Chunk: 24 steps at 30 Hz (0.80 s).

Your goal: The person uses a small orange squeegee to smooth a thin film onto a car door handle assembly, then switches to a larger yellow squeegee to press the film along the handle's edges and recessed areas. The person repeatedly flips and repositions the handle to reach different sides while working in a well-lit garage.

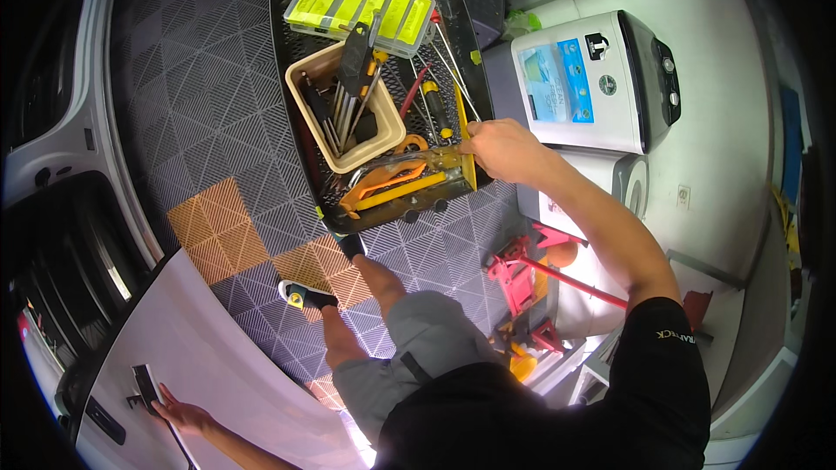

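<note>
My right hand [503, 151] reaches to the near right corner of a black tool tray [292, 135]. Its fingers are closed beside an amber tool handle [444, 157] and the end of a long metal rod [455, 70]; what they grip is hidden. A beige bin [383, 150] full of black and metal hand tools stands in the tray. Behind it lies a clear organizer case [361, 7] with yellow labels. A yellow-and-black screwdriver [434, 103] lies to the right of the bin. At lower left, my left hand [181, 411], fingers spread, is beside the black handle [145, 386] of a white vehicle door.
The white vehicle door [218, 357] swings out along the left. A white box-shaped appliance [566, 78] stands right of the tray, and below it are a red floor jack [515, 274] and its long bar. Dark and orange tiles [218, 231] cover the floor.
</note>
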{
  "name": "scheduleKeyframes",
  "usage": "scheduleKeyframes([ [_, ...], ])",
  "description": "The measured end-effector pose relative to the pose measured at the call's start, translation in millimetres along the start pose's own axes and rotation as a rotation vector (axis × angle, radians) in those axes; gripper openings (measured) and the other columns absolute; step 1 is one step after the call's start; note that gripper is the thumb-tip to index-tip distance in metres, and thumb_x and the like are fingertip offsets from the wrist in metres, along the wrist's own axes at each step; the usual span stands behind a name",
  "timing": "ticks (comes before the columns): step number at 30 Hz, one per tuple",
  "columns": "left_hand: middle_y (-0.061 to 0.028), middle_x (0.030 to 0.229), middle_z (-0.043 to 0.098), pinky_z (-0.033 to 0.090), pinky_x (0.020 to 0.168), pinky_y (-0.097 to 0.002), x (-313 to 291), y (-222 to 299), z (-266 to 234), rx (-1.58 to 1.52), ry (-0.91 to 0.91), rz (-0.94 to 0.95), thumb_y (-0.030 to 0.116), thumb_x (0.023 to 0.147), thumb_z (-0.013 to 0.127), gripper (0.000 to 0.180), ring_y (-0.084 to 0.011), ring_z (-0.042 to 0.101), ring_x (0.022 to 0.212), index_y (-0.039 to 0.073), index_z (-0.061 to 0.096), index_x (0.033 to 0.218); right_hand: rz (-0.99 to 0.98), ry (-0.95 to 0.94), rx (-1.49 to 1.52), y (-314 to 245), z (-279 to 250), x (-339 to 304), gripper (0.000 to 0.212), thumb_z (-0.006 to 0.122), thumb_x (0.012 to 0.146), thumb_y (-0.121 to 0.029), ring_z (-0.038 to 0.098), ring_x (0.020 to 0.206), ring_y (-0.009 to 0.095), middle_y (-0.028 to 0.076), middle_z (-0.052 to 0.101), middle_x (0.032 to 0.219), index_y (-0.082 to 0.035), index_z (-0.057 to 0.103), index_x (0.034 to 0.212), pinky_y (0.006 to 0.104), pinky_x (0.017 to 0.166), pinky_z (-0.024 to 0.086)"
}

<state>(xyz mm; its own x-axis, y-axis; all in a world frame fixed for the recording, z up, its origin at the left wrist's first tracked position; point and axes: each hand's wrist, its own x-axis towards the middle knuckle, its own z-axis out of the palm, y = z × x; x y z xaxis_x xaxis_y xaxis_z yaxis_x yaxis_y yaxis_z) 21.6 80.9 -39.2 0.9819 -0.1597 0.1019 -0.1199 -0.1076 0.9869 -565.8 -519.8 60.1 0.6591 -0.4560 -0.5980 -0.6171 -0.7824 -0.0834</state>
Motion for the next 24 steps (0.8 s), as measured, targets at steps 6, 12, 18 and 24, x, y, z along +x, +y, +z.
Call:
scheduleKeyframes([
  [6, -0.0167, 0.161, 0.046, 0.042, 0.123, -0.054, 4.8, -16.6, -15.5, -0.004, -0.09, 0.092, 0.026, 0.108, 0.054, 0.045, -0.0355, 0.053, 0.142, 0.008, 0.057, 0.149, -0.002, 0.008, 0.031, -2.8, -8.5, -3.2, 0.032, 0.069, 0.083, -0.005, 0.071, 0.092, 0.033, 0.013, 0.069, 0.095, -0.013, 0.08, 0.112, 0.0465, 0.081, 0.058],
  [12, -0.0202, 0.162, 0.045, 0.046, 0.118, -0.0479, 1.6, -10.0, -6.6, 0.038, 0.036, -0.038, 0.023, 0.105, 0.062, 0.065, -0.0317, 0.055, 0.139, 0.002, 0.037, 0.161, -0.173, 0.309, 0.142, -41.5, -54.0, -16.7, 0.041, 0.077, 0.078, -0.008, 0.061, 0.094, 0.033, 0.012, 0.062, 0.099, -0.02, 0.08, 0.116, 0.0451, 0.08, 0.053],
  [18, -0.0208, 0.148, 0.06, 0.035, 0.122, -0.0423, -23.8, 31.3, 47.0, 0.131, 0.054, 0.128, 0.012, 0.097, 0.07, 0.061, -0.0293, 0.053, 0.141, -0.006, 0.051, 0.151, -0.401, 0.757, 0.93, -185.4, -61.2, -6.9, 0.022, 0.072, 0.092, -0.007, 0.072, 0.1, 0.033, 0.02, 0.072, 0.112, 0.002, 0.072, 0.112, 0.0425, 0.09, 0.058],
  [24, -0.0201, 0.13, 0.07, 0.051, 0.104, -0.0356, -20.7, 52.1, 63.0, 0.221, 0.074, 0.134, 0.018, 0.086, 0.085, 0.061, -0.0259, 0.067, 0.119, -0.008, 0.062, 0.135, -0.316, 0.107, 1.772, -420.8, -36.1, 34.4, 0.037, 0.057, 0.102, -0.012, 0.072, 0.095, 0.024, 0.016, 0.071, 0.118, 0.006, 0.058, 0.134, 0.0379, 0.084, 0.06],
])
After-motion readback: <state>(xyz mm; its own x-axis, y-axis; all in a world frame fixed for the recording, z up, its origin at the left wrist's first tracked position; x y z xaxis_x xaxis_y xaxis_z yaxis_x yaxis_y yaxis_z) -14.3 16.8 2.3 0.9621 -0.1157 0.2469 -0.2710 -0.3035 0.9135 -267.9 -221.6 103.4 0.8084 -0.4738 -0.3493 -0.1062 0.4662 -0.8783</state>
